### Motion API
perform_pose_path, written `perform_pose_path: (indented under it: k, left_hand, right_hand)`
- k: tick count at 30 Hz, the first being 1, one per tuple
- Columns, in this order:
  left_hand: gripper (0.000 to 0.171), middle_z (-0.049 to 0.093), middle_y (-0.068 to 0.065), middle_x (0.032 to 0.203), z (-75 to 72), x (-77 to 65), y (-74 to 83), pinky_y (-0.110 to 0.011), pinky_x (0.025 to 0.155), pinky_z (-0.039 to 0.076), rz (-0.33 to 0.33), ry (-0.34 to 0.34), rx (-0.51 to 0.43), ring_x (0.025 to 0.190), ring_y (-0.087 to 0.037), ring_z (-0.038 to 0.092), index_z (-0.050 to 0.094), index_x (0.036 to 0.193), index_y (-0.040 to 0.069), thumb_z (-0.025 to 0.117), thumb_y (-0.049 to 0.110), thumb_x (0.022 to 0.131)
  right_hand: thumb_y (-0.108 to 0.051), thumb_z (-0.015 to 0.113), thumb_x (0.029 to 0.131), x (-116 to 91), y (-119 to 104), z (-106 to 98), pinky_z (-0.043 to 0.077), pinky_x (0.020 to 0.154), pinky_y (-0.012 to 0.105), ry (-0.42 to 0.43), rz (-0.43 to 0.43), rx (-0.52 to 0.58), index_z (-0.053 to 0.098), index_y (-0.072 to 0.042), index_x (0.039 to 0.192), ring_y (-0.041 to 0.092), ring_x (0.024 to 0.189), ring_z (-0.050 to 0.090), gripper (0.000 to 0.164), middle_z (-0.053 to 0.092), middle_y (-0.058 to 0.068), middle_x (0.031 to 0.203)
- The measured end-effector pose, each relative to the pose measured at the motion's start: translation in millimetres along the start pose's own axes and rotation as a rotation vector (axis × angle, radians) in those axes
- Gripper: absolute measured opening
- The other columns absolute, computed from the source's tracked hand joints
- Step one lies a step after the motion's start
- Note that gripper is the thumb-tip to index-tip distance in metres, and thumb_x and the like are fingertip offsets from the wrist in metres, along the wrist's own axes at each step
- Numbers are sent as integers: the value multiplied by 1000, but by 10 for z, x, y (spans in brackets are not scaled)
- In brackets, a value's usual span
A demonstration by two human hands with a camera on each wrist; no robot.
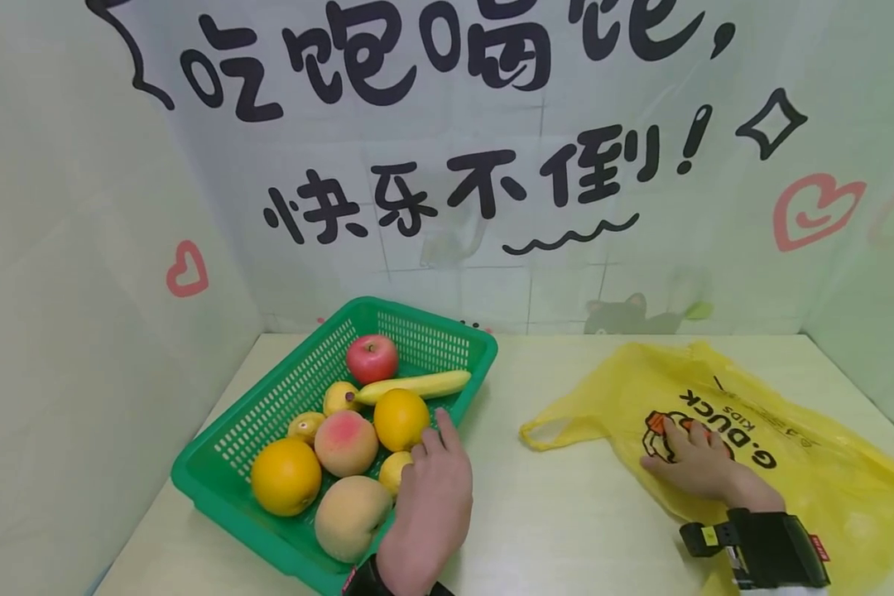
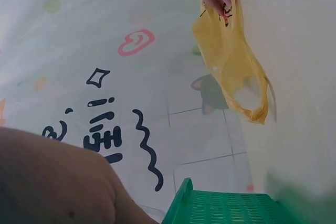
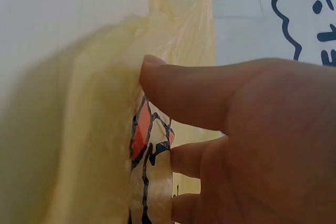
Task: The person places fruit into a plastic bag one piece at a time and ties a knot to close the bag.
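My left hand (image 1: 435, 497) hangs over the right side of a green plastic basket (image 1: 242, 528), fingers extended beside an orange (image 1: 401, 419). Partly behind this hand is a lemon (image 1: 393, 472). A peach (image 1: 352, 517) and a second peach (image 1: 345, 443) lie nearby in the basket. My right hand (image 1: 704, 468) rests on a flattened yellow plastic bag (image 1: 618, 385) printed with a duck, its fingers spread over the print. In the right wrist view the thumb (image 3: 184, 90) lies against the bag. One bag handle loop (image 2: 257, 114) points toward the basket.
Also in the basket are an apple (image 1: 372, 359), a banana (image 1: 425, 386), another orange (image 1: 286, 477) and small yellow fruits (image 1: 307, 425). A printed cloth (image 1: 492, 290) hangs behind the pale table (image 1: 521, 530), with side walls left and right.
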State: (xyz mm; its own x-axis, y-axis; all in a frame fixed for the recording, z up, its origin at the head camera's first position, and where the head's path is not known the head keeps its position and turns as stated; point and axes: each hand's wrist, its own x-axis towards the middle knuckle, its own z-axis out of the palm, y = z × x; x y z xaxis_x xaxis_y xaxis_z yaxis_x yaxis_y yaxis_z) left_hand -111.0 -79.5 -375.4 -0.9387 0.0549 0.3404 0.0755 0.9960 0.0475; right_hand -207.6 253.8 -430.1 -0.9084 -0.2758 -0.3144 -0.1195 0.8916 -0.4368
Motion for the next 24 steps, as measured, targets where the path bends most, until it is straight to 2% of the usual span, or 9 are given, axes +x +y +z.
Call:
perform_pose_path:
  k: [7,10,13,19,22,24]
  left_hand:
    - [58,62,-26,106,-23,-1,12,-38,64,58,8,-45,-78,84,-32,64,46,134,-14,72,5,86]
    - [59,61,-27,107,-44,-5,27,-39,66,58,13,-74,-102,86,-33,64,44,134,-14,72,3,85]
    - [60,61,-26,106,-53,-20,54,-38,64,57,22,-72,-87,84,-32,63,45,135,-14,73,3,85]
    - [58,62,-21,100,6,-53,138,-34,57,54,8,12,4,74,-26,59,50,135,-10,73,7,85]
    - [51,63,-19,95,55,-66,185,-31,53,50,-5,74,78,68,-23,56,54,133,-8,70,10,87]
    - [54,63,-19,95,59,-73,202,-31,53,49,-10,82,97,68,-22,55,54,133,-8,72,13,86]
  right_hand:
    - [-53,49,98,-17,-161,22,-3,102,81,-30,0,45,10,18,149,75,129,-11,96,-6,56,143]
    - [-53,49,98,-17,-221,47,1,104,81,-12,3,13,12,18,148,75,130,-9,95,-4,56,143]
    - [-55,49,98,-14,-291,69,8,103,82,-2,19,-15,13,17,149,76,129,-7,95,-2,55,143]
    - [-57,48,97,2,-402,109,24,94,84,19,61,-49,12,13,151,76,130,-4,95,-1,53,145]
    - [-56,48,98,5,-437,139,28,93,82,36,69,-65,14,13,151,76,130,-1,93,2,54,145]
    - [-55,48,98,6,-458,157,28,93,82,40,74,-66,14,13,151,76,130,0,93,2,54,144]
